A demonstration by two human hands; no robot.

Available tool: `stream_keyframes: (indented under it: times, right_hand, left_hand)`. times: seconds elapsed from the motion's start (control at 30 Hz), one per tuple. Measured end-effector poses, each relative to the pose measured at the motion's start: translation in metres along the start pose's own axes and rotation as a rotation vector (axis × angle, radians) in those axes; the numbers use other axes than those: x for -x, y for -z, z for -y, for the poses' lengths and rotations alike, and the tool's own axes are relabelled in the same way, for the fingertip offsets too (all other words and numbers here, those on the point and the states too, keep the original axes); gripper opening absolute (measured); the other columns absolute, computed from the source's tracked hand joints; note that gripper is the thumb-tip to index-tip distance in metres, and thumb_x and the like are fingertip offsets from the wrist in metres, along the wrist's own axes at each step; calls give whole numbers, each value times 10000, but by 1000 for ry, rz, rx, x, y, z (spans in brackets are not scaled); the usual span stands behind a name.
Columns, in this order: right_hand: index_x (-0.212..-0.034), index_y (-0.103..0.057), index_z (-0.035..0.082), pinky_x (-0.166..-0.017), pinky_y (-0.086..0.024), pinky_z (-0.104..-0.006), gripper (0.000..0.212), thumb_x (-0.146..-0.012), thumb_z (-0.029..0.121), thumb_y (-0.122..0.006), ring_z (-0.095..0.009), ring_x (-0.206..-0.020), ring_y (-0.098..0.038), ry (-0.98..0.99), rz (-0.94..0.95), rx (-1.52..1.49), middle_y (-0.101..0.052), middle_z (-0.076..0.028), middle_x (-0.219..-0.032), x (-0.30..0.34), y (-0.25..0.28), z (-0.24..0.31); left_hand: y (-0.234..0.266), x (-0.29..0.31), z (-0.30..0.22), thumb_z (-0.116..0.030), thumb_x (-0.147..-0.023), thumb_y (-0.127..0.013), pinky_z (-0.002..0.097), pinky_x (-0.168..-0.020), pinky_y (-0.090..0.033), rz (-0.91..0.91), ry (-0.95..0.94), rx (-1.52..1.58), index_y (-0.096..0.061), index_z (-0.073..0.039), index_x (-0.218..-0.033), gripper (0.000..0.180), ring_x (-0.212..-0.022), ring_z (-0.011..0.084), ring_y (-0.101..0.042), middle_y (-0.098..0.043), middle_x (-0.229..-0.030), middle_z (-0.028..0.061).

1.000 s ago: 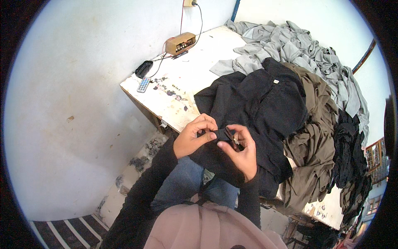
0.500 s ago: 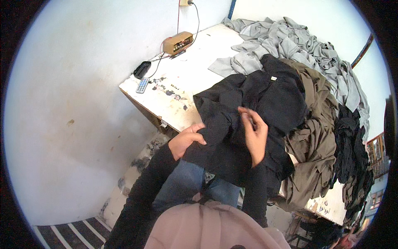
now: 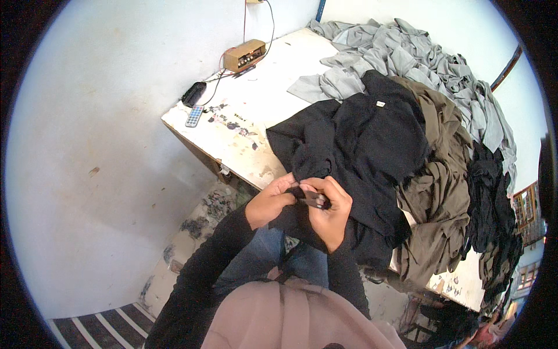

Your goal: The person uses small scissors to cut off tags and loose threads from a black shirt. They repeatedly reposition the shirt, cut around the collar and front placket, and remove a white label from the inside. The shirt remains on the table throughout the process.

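A black long-sleeved garment [image 3: 378, 136] with a small pale label at its neck lies across the table edge and hangs towards my lap. My left hand [image 3: 270, 200] pinches the end of its sleeve [image 3: 312, 160] between thumb and fingers. Close against it, my right hand [image 3: 331, 212] is curled round a small dark tool [image 3: 315, 202] with a shiny part, which looks like thread snips; blur and fingers hide much of it. The fingertips of both hands meet at the sleeve's edge.
Brown garments [image 3: 436, 203] are heaped right of the black one, with a black pile [image 3: 488, 198] beyond. Grey garments [image 3: 401, 55] cover the back of the white table [image 3: 279, 64]. A remote control [image 3: 195, 116], a black case [image 3: 193, 93] and a wired brown box [image 3: 244, 56] stand by the wall.
My right hand has come left and down from the garment's middle to meet my left hand. The sleeve end is now gathered up between them, and the dark tool shows in my right hand.
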State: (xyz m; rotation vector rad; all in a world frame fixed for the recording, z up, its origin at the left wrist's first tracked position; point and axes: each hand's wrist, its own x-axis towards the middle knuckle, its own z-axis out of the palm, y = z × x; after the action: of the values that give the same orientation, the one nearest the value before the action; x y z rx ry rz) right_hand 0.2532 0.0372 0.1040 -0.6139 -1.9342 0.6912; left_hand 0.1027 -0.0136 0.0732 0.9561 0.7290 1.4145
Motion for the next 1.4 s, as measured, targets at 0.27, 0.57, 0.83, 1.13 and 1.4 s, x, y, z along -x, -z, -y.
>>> stream_keyframes:
  times: [0.27,0.57,0.83,1.13,1.4]
  right_hand:
    - [-1030,-675,4,-681,-439,-238,192,-844,32,-714,-98,-748,-564,-167,-84,-321,-640,-58,-820,16,18,19]
    - [-926,-689,70,-565,-363,-297,192,-777,107,-804,-183,-644,-652,220,-57,427,-736,-38,-897,4,13,10]
    - [-1000,-704,26,-581,-441,-288,222,-789,35,-774,-173,-679,-631,-95,-214,52,-704,-80,-887,-2,10,13]
    - [-915,-648,-7,-693,-424,-222,71,-869,1,-702,-74,-770,-543,-84,-105,-713,-616,-16,-826,-8,37,11]
    - [-933,-677,27,-594,-483,-270,180,-845,147,-778,-165,-608,-649,-203,-121,140,-672,-105,-705,-4,25,17]
  left_hand:
    - [8,6,-2,87,-763,-564,309,-990,-483,-152,115,152,-537,6,-1310,554,-1085,199,-655,-666,-1245,120]
    - [1,9,-9,55,-776,-571,265,-977,-444,-112,182,266,-512,1,-1330,560,-1103,142,-592,-627,-1187,63]
    - [-1,8,-3,97,-774,-561,304,-973,-487,-92,132,237,-511,-8,-1353,591,-1087,189,-643,-654,-1205,94]
    - [8,10,2,101,-757,-549,315,-1048,-440,-147,159,201,-480,0,-1413,667,-1200,179,-592,-608,-1328,93]
    - [1,11,-4,98,-784,-541,318,-1061,-433,-115,134,209,-453,6,-1434,663,-1225,193,-583,-594,-1351,120]
